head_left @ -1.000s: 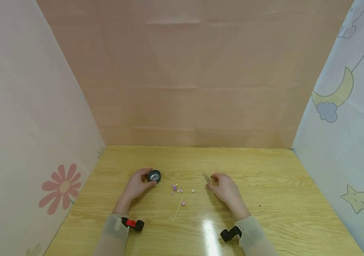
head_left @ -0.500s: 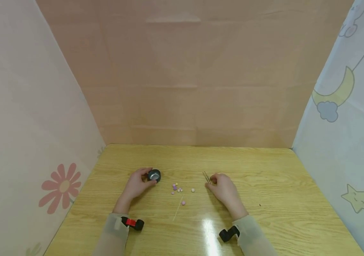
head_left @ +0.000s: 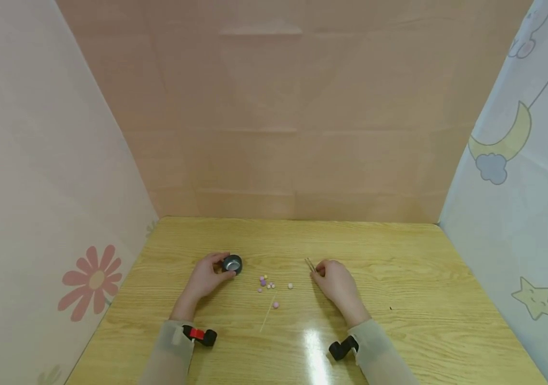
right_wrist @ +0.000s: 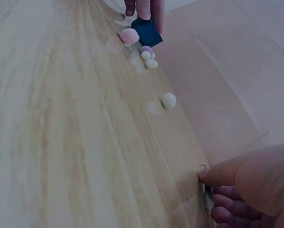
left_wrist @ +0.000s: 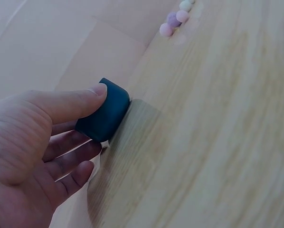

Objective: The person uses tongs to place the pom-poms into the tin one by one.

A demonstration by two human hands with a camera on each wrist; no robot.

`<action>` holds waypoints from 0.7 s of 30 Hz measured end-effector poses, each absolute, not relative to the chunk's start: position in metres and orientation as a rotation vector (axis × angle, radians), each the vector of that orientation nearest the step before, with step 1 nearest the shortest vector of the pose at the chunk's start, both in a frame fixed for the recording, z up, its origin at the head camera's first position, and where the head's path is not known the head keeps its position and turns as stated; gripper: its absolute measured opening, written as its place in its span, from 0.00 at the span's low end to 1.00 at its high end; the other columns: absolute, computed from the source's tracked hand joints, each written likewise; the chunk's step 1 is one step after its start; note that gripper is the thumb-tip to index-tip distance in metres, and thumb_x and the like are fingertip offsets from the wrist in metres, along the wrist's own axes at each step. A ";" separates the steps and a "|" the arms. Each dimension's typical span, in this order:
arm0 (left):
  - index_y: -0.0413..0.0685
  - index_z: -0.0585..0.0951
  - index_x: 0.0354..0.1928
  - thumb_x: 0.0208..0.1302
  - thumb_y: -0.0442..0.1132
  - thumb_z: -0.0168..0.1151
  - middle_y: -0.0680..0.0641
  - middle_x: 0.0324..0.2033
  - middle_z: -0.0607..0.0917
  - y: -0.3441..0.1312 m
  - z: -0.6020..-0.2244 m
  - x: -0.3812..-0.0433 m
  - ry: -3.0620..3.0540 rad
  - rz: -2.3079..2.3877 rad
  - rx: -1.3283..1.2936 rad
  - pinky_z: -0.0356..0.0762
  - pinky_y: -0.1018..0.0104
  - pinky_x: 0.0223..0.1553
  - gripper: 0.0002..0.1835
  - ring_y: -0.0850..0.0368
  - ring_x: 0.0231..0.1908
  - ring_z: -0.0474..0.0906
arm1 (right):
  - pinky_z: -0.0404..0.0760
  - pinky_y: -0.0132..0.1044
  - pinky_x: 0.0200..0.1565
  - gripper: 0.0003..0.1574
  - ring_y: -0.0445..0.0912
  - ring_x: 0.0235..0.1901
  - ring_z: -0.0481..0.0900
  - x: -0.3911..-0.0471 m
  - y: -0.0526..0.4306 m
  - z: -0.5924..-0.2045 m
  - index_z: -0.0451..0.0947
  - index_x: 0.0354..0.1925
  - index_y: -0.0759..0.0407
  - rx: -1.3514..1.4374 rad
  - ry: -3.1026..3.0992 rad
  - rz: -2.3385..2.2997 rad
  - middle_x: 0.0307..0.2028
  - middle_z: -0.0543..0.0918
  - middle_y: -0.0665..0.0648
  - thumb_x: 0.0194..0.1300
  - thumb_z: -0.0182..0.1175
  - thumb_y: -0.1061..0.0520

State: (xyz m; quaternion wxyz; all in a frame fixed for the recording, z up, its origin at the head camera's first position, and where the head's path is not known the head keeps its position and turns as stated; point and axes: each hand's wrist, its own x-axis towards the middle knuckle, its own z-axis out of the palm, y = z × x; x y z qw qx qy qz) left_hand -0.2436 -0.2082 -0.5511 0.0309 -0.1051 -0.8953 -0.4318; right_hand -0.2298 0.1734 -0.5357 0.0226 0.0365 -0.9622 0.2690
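Observation:
A small dark blue cup [left_wrist: 105, 114] with a silvery inside stands on the table, its mouth up. My left hand [head_left: 206, 276] grips it from the left side, thumb [left_wrist: 92, 95] on the near wall and fingers behind. To the right, my right hand [head_left: 337, 280] pinches metal tweezers [head_left: 310, 264] between thumb and fingers, low over the wood, their tips pointing away to the far left. Several small pastel pom-poms lie between the hands: a purple one [head_left: 263, 283] in a cluster, a white one [head_left: 290, 286] nearer the tweezers, and a larger pink one [head_left: 276, 305] in front.
A thin pale strand [head_left: 267, 314] lies on the wooden table [head_left: 225, 342] by the pink pom-pom. A tiny dark speck [head_left: 391, 308] sits right of the right hand. A beige backdrop [head_left: 274, 133] rises behind, with patterned cloth walls at both sides.
My right hand and forearm have shifted very slightly, and the fingers sit a little differently on the tweezers. The left hand, the cup and the pom-poms stay in place.

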 end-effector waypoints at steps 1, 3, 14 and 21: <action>0.36 0.81 0.69 0.65 0.38 0.80 0.35 0.64 0.82 -0.208 -0.551 -0.244 -2.758 -1.330 -0.325 0.82 0.43 0.59 0.32 0.40 0.57 0.83 | 0.86 0.51 0.40 0.13 0.50 0.36 0.85 -0.230 0.173 -0.536 0.88 0.44 0.61 0.115 -2.981 0.825 0.37 0.87 0.54 0.72 0.71 0.51; 0.37 0.81 0.69 0.65 0.39 0.80 0.35 0.64 0.82 -0.209 -0.551 -0.244 -2.759 -1.335 -0.325 0.82 0.43 0.60 0.32 0.40 0.57 0.82 | 0.86 0.51 0.40 0.11 0.49 0.36 0.85 -0.231 0.173 -0.536 0.88 0.43 0.61 0.119 -2.983 0.811 0.37 0.87 0.54 0.72 0.70 0.53; 0.38 0.81 0.69 0.65 0.40 0.80 0.36 0.64 0.82 -0.209 -0.552 -0.245 -2.770 -1.345 -0.311 0.81 0.42 0.61 0.32 0.40 0.58 0.82 | 0.86 0.51 0.46 0.10 0.49 0.40 0.86 -0.228 0.174 -0.531 0.87 0.48 0.60 0.170 -2.892 1.027 0.40 0.88 0.54 0.77 0.67 0.55; 0.37 0.81 0.69 0.65 0.39 0.80 0.36 0.64 0.82 -0.208 -0.550 -0.244 -2.773 -1.358 -0.301 0.82 0.43 0.59 0.32 0.41 0.56 0.82 | 0.87 0.48 0.49 0.15 0.48 0.45 0.86 -0.221 0.180 -0.529 0.87 0.58 0.61 0.346 -2.836 1.179 0.45 0.89 0.54 0.77 0.67 0.59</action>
